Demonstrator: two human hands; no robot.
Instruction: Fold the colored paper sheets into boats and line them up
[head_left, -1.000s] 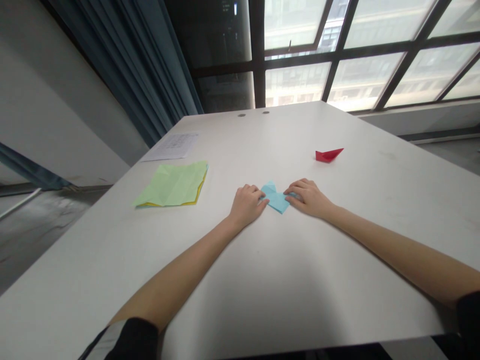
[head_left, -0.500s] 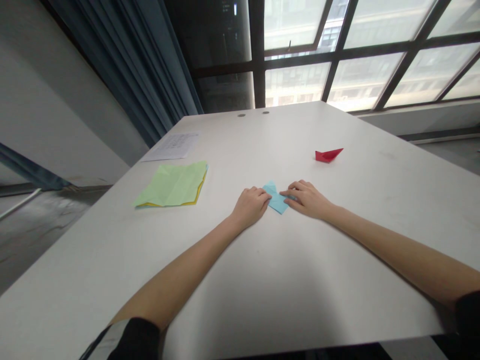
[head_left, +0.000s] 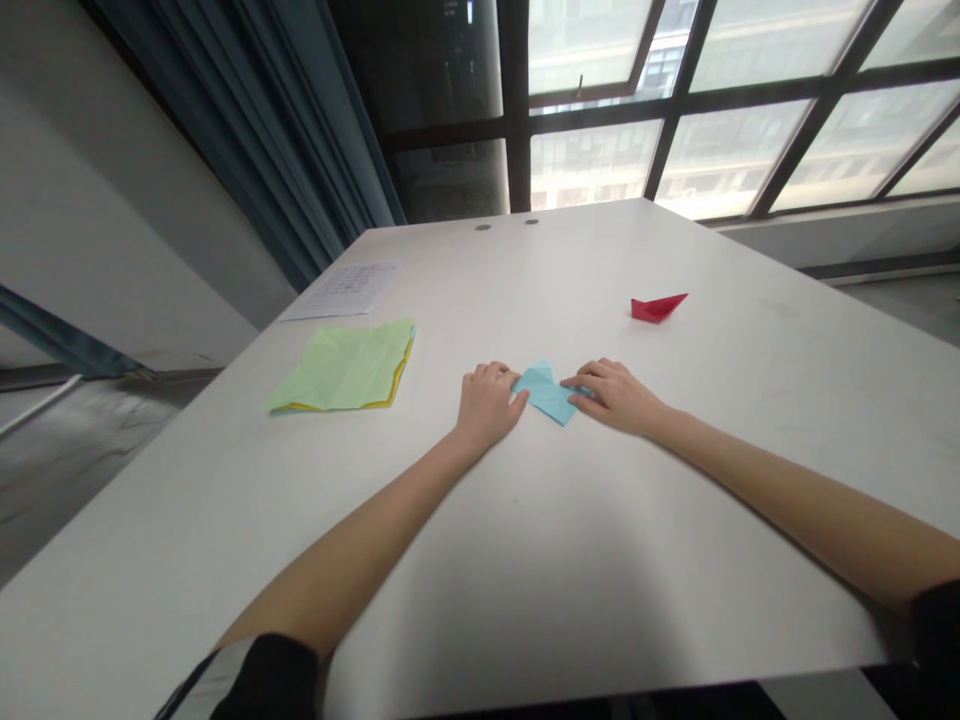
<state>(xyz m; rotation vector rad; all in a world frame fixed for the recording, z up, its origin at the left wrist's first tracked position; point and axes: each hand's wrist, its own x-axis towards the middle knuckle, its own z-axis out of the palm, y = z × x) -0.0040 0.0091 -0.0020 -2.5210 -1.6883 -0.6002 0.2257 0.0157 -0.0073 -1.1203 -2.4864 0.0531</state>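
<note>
Touching the left corner of the blue folded paper [head_left: 546,392] with the thumb tip of the left hand [head_left: 486,400], curling the fingers loosely against the white table [head_left: 570,560] and closing on nothing. Pressing the right end of that same paper flat under the extended fingers of the right hand [head_left: 613,393], covering it rather than pinching it. Bracketing the paper from both sides, flat on the tabletop at mid-table, directly between the two hands. Finding its long axis running roughly left to right, from one hand toward the other, and one pointed corner aiming near, out from between the wrists. Reaching it with both hands at once, yet overlapping more of it with the right, and meeting only the very edge with the left. Leaving untouched a red folded paper [head_left: 656,306], far and to the right of the right hand, well apart from it. Leaving untouched, too, a creased green sheet [head_left: 345,366], well to the left of the left hand, lying on a yellow sheet [head_left: 400,377] and showing only a thin margin of it. Passing farther on, near the far left table edge, a white printed sheet [head_left: 345,290], then blue curtains [head_left: 285,130] and dark-framed windows [head_left: 675,150] beyond.
</note>
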